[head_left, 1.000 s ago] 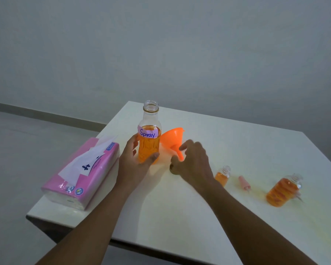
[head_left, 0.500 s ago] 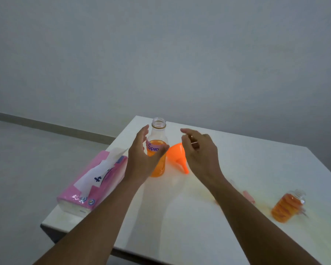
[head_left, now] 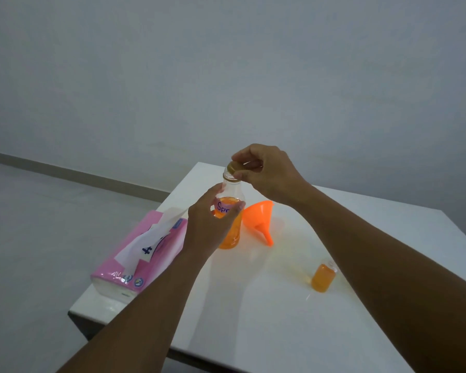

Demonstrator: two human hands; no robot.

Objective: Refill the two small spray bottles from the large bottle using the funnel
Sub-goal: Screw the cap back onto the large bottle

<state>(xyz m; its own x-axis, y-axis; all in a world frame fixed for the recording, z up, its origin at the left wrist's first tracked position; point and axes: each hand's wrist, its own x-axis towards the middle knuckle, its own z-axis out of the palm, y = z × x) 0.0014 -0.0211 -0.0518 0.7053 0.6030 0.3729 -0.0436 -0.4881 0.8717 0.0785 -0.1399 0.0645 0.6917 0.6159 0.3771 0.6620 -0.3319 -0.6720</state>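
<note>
Two bare hands meet at the centre of the frame over a white surface (head_left: pixel 253 313). The left grip (head_left: pixel 209 224) is curled round the middle of the large bottle (head_left: pixel 232 234), with the thumb across its pink label, where the letters "Spr" show. The bottle stands upright on the surface, clear at the shoulder and orange with liquid lower down. The right grip (head_left: pixel 269 173) comes in from above and to the right, and its fingertips pinch a gold cap (head_left: pixel 230 166) at the bottle's mouth. The cap sits tilted there, and I cannot tell whether it is seated on the thread.

Just right of the bottle an orange funnel (head_left: pixel 258 219) lies on its side, its wide mouth facing the bottle and its spout pointing to the lower right. Further toward the lower right, just beside the right forearm, stands a small bottle (head_left: pixel 322 279) holding orange liquid, its clear neck uncapped. Left of the large bottle, along the surface's left edge, lies a pink tissue pack (head_left: pixel 135 257) with a white sheet sticking up from its opening.
</note>
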